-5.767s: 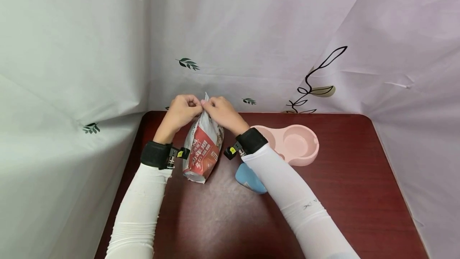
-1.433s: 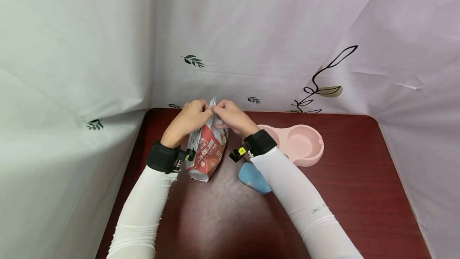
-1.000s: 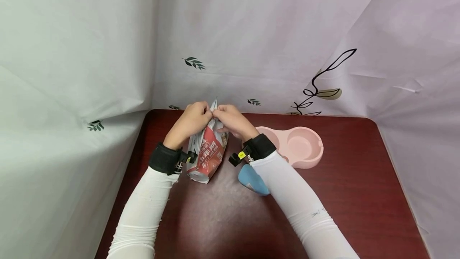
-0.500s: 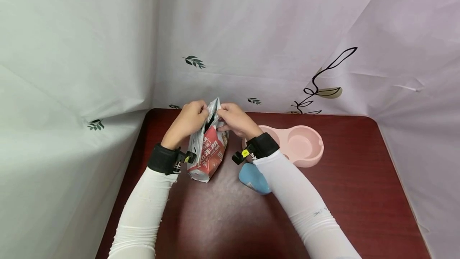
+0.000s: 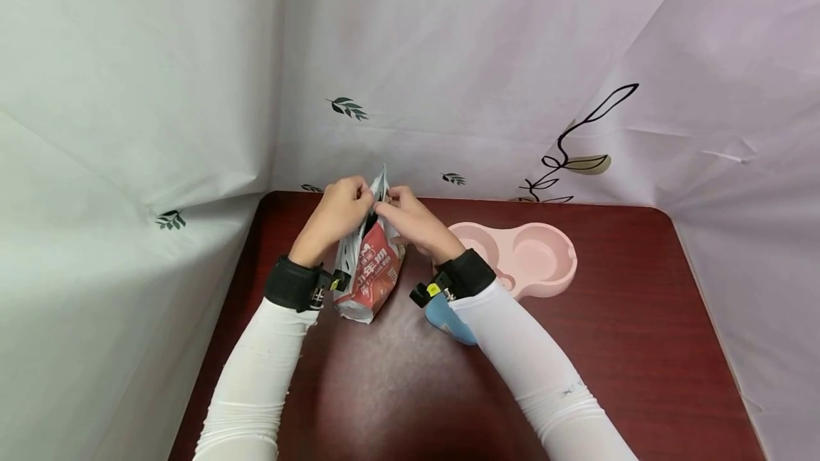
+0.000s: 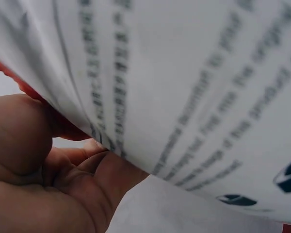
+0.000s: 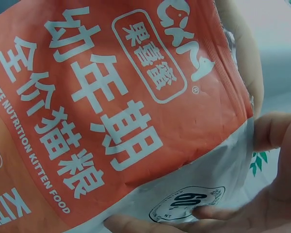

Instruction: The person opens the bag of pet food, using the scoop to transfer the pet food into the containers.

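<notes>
Two hands, left and right, pinching one kitten-food bag, one pink two-well bowl, one blue object

The bag reads 幼年期 in large characters on its red front, with 全价猫粮 alongside and, smaller, NUTRITION KITTEN FOOD; the word before that is cut off, ending LETE. A frame on the bag holds 果喜蜜, and nearer its mouth stand stylised brand letters with ®. An oval badge shows 60. On the bag's white side, "mix the original" and "this product" can be read; the Chinese lines there are blurred.
</notes>
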The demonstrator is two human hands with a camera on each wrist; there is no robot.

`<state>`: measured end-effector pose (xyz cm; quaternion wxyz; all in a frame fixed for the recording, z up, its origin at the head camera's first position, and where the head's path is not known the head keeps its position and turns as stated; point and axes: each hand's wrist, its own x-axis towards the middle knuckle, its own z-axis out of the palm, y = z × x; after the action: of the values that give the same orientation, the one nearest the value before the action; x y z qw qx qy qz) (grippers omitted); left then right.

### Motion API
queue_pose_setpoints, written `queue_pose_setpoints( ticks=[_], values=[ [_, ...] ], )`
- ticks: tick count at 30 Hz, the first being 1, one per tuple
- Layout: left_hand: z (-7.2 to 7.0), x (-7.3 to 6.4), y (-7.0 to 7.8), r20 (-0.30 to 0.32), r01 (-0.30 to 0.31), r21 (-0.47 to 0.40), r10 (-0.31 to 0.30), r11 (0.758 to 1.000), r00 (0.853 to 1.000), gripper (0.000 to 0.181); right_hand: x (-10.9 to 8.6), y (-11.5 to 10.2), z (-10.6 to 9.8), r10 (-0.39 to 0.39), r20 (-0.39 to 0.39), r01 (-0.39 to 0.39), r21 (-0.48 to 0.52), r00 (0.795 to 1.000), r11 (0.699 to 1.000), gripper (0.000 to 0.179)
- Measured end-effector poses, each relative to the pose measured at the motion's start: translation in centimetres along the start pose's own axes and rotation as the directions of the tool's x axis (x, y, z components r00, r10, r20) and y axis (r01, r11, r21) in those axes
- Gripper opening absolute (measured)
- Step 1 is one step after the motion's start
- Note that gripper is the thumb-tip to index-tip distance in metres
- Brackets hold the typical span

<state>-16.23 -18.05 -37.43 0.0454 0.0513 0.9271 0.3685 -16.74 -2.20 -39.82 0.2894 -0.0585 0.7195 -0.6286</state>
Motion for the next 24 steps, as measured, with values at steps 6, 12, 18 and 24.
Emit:
queue_pose_setpoints(
  ticks=[6,12,18,24],
  values=[
    [0.0,-0.3,0.2,0.018,0.001,-0.033,0.0,0.999,1.0,0.025,-0.3,-0.2,-0.2,0.01,0.065,-0.008,-0.032,0.998,0.999,0.057],
    [-0.6,-1.6,0.5,0.132,-0.014,-0.02,0.017,1.0,0.991,0.035,-0.3,-0.3,-0.3,0.001,0.094,-0.001,0.001,0.996,1.0,0.052],
    [-0.9,-2.6,0.8,0.233,-0.031,-0.02,0.035,0.999,0.972,0.047,-0.3,-0.1,-0.5,-0.021,0.075,0.022,-0.014,0.997,1.0,0.049],
    [-0.8,-2.9,0.4,0.236,0.022,-0.036,-0.013,0.999,0.972,0.045,-1.1,0.2,-0.5,-0.017,0.096,0.014,0.035,0.995,0.999,0.043]
  ],
)
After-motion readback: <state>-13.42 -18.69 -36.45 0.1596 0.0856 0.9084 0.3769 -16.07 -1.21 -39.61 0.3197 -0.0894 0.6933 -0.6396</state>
